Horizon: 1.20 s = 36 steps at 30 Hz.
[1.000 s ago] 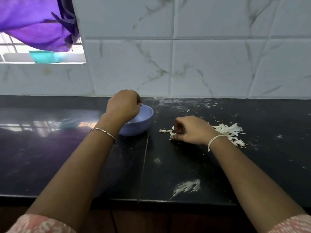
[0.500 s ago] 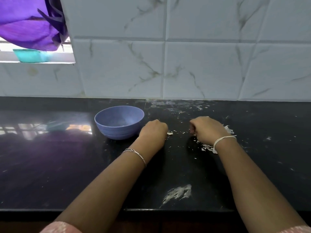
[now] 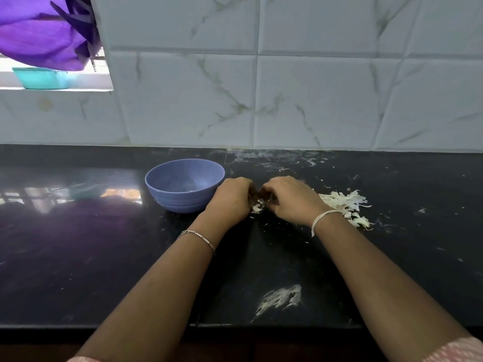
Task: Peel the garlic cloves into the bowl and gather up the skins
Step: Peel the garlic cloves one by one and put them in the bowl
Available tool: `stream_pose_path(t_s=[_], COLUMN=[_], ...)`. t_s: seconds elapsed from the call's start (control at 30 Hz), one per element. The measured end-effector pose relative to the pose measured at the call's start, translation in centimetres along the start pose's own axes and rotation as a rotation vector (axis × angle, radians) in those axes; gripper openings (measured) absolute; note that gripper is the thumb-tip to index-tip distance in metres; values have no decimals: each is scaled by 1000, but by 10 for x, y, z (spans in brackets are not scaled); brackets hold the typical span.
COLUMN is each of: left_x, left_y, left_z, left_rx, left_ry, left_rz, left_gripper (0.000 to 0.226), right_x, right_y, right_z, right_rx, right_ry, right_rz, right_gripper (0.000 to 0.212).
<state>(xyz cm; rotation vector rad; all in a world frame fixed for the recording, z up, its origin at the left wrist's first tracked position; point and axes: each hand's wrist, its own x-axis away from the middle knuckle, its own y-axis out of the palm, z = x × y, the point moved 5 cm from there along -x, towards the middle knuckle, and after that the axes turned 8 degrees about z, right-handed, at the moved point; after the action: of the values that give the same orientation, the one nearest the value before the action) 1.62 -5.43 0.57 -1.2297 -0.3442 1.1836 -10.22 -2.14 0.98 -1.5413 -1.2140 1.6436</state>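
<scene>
"White scraps between your hands, is that garlic skin?"

"Yes. A small scrap of skin (image 3: 257, 209) lies on the counter (image 3: 104, 257), right under the spot where my left hand (image 3: 231, 198) and my right hand (image 3: 292, 198) meet. Both hands are knuckles-up with the fingers curled in, and the two are touching or very nearly so."

"Are you gripping anything?"

"I cannot tell from up here. The backs of my hands hide the fingertips, so I can't see whether they pinch that scrap or anything else."

"And right around the hands?"

"A thin metal bracelet (image 3: 198, 236) sits on my left wrist and a white thread (image 3: 324, 218) on my right. The blue bowl (image 3: 183, 202) stands upright just to the left of my left hand. I cannot make out what lies inside it. The pile of skins (image 3: 345, 205) lies just to the right of my right hand, loose and feathery. Small flecks (image 3: 420, 210) are scattered round it on the black stone."

"Further out?"

"Near the counter's front edge, closer to me than both hands, there is a pale smear (image 3: 281, 297). Grey-veined white tiles (image 3: 313, 100) run along the back. At the far left a purple cloth (image 3: 39, 30) hangs above a teal tub (image 3: 39, 78) on a window ledge (image 3: 52, 90)."
</scene>
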Motion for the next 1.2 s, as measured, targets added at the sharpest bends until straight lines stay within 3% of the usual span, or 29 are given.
stream_pose_path(t_s=[0.2,0.33,0.57,0.7,0.87,1.03,1.2], left_x=[3,4,2,-1,-4,-3,-4], left_y=[0,3,6,7,5,4,3], left_z=[2,1,-3,-5,-4,-2,-2], left_rx=[-102,-185,-75,29,132,264,325], left_ry=[51,34,-12,-47,-57,-94,-121], left_rz=[37,2,40,84,105,131,190], left_gripper=[24,21,16,14,36,36,31], right_x=[0,1,1,6,12,4,-11], right_y=[-1,5,4,-13,-25,-27,-44], right_z=[4,-2,-1,21,35,35,22], right_rx=[-66,-179,-179,-369,-697,-695,-566], right_ry=[20,11,37,210,346,332,188], right_rz=[25,-78,-95,-39,-90,-248,-343], right_gripper=[15,16,11,3,9,13,13])
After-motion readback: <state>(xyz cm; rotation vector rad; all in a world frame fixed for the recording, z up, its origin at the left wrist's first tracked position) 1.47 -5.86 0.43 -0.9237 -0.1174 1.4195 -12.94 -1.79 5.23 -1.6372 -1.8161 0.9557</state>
